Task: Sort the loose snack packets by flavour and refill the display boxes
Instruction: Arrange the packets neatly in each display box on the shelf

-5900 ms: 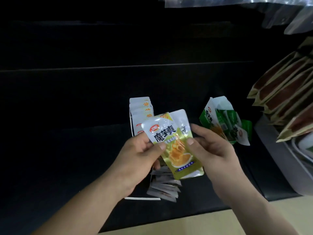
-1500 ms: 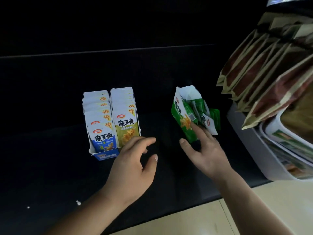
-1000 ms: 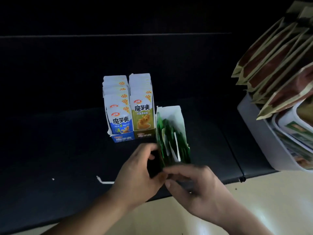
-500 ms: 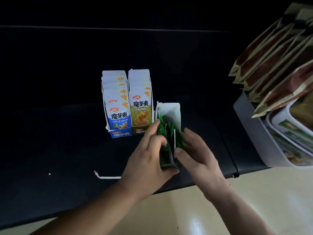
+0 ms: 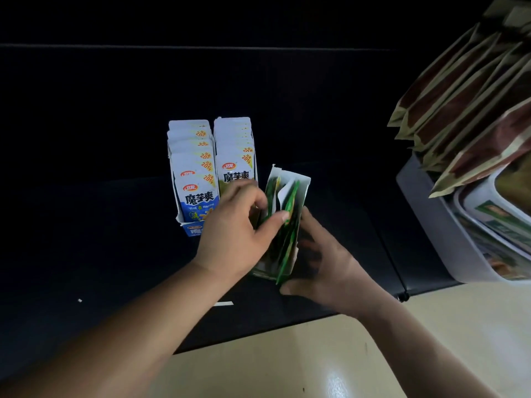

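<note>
Green packets (image 5: 288, 225) stood upright in their box (image 5: 301, 183), left hand (image 5: 235, 237) pinched them between thumb and fingers, right hand (image 5: 327, 265) seemingly clasped the box's side.

"魔芋爽", "20%" on blue packets (image 5: 197, 200), yellow packets (image 5: 236, 165).

Smooth, shiny printed film on the blue packets (image 5: 196, 179), the yellow packets (image 5: 234, 156) and the green packets (image 5: 288, 216). Thin matt white card for the box (image 5: 303, 186) round the green ones. Matt black across the counter (image 5: 86, 225). Glossy, polished cream on the near floor (image 5: 316, 369). Smooth grey plastic for the bin (image 5: 431, 225) at right; stiff, dull-sheened brown bags (image 5: 459, 96) above.
</note>
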Demonstrator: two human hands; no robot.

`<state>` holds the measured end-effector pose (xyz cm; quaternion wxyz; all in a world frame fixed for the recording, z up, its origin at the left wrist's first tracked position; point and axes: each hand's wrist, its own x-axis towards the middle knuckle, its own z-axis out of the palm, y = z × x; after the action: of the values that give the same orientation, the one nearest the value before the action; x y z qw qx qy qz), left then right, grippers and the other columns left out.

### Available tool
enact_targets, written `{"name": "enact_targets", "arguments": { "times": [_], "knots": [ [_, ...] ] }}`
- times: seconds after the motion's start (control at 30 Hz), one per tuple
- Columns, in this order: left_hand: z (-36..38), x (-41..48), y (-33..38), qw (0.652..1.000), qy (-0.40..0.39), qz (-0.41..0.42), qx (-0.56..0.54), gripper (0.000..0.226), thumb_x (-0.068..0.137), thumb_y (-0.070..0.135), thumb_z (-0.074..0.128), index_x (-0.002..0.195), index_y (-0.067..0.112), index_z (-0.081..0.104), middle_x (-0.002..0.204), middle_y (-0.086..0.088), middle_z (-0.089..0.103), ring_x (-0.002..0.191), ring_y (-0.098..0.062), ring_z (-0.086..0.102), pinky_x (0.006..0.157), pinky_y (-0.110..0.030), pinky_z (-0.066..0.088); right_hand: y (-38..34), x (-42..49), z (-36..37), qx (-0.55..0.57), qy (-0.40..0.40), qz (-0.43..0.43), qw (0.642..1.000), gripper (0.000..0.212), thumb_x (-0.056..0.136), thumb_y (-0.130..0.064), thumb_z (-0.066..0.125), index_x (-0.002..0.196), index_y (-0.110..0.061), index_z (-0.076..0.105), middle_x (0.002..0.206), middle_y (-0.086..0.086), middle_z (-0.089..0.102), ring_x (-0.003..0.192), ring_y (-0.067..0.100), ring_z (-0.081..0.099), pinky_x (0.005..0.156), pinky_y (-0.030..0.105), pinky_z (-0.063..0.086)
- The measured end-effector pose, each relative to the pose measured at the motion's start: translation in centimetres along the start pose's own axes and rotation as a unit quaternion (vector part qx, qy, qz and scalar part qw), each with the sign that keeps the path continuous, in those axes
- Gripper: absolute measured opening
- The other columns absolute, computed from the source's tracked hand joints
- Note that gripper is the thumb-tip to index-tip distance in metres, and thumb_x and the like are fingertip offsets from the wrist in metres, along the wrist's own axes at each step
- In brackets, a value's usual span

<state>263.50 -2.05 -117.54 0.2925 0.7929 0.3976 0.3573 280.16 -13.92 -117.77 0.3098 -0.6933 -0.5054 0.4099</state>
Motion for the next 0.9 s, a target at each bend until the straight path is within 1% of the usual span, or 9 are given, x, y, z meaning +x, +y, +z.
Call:
{"name": "enact_targets", "arguments": {
  "times": [0.17,0.23,0.3,0.4,0.5,0.63,0.73,0.8,0.9],
  "knots": [
    [-0.5,-0.8,-0.6,0.999,-0.026,-0.037,-0.02,0.034,0.085,0.048,0.077,0.098,0.022,0.061,0.095,0.01,0.064,0.088,-0.008,0.061,0.075,-0.028,0.051,0.0,0.6,1.3,-0.047,0.057,-0.037,0.997,0.125,0.062,-0.034,0.096,0.157,-0.051,0.019,0.136,-0.019,0.06,0.126,0.003,0.06,0.1,0.036,0.056],
    [-0.8,-1.4,-0.9,0.996,-0.05,-0.064,-0.042,0.031,0.085,0.044,0.079,0.104,0.024,0.063,0.101,0.013,0.067,0.097,-0.002,0.063,0.079,-0.022,0.051,-0.2,0.5,1.4,-0.017,0.087,-0.05,0.995,0.1,0.07,-0.035,0.093,0.149,-0.053,0.034,0.131,-0.026,0.063,0.114,-0.001,0.067,0.091,0.025,0.059],
    [-1.2,-2.3,-1.2,0.991,-0.078,-0.085,-0.063,0.028,0.089,0.038,0.078,0.111,0.029,0.064,0.106,0.021,0.069,0.102,0.004,0.065,0.081,-0.021,0.054,-0.6,0.8,1.2,0.017,0.157,-0.03,0.987,0.074,0.08,-0.036,0.087,0.143,-0.042,0.049,0.122,-0.021,0.07,0.1,-0.002,0.071,0.081,0.02,0.059],
    [-1.5,-3.2,-1.4,0.985,-0.104,-0.111,-0.085,0.031,0.091,0.029,0.077,0.117,0.035,0.062,0.105,0.031,0.068,0.091,0.009,0.067,0.078,-0.022,0.055,-1.2,2.8,0.4,0.063,0.21,0.029,0.975,0.069,0.085,-0.039,0.082,0.145,-0.033,0.05,0.108,-0.013,0.074,0.093,-0.006,0.07,0.077,0.016,0.058],
    [-1.7,-3.4,-1.3,0.982,-0.11,-0.116,-0.098,0.037,0.089,0.03,0.08,0.122,0.035,0.062,0.106,0.029,0.069,0.078,0.013,0.065,0.07,-0.017,0.05,-1.7,4.5,0.2,0.098,0.2,0.023,0.975,0.062,0.087,-0.036,0.081,0.142,-0.038,0.053,0.116,-0.016,0.071,0.103,-0.008,0.067,0.086,0.019,0.06],
    [-1.7,-3.6,-1.5,0.983,-0.119,-0.111,-0.086,0.049,0.079,0.044,0.086,0.118,0.039,0.058,0.112,0.027,0.067,0.094,0.011,0.065,0.07,-0.019,0.049,-1.7,4.5,0.8,0.127,0.175,0.013,0.976,0.055,0.093,-0.033,0.075,0.144,-0.036,0.054,0.119,-0.013,0.073,0.106,-0.009,0.066,0.081,0.01,0.055],
    [-1.2,-4.2,-2.1,0.992,-0.1,-0.079,-0.024,0.043,0.071,0.055,0.086,0.094,0.03,0.06,0.103,0.02,0.061,0.095,0.001,0.063,0.071,-0.028,0.053,-1.2,3.2,0.9,0.182,0.12,-0.004,0.976,0.048,0.099,-0.025,0.067,0.145,-0.033,0.054,0.124,-0.011,0.073,0.116,0.001,0.067,0.098,0.028,0.058],
    [-0.7,-4.6,-2.2,0.996,-0.076,-0.042,0.0,0.039,0.073,0.056,0.08,0.078,0.024,0.059,0.104,0.017,0.057,0.095,-0.005,0.062,0.071,-0.036,0.054,-0.6,2.2,1.0,0.198,0.071,-0.018,0.977,0.056,0.096,-0.017,0.071,0.146,-0.031,0.052,0.13,-0.007,0.071,0.123,0.01,0.066,0.102,0.037,0.056],
    [-0.1,-4.7,-1.9,0.998,-0.044,-0.016,0.043,0.034,0.076,0.05,0.073,0.075,0.02,0.059,0.108,0.013,0.054,0.093,-0.012,0.062,0.063,-0.036,0.055,-0.2,1.5,1.3,0.155,0.047,-0.014,0.987,0.077,0.085,-0.015,0.084,0.148,-0.038,0.048,0.131,-0.012,0.069,0.122,0.008,0.065,0.098,0.034,0.057]
  ]
}}
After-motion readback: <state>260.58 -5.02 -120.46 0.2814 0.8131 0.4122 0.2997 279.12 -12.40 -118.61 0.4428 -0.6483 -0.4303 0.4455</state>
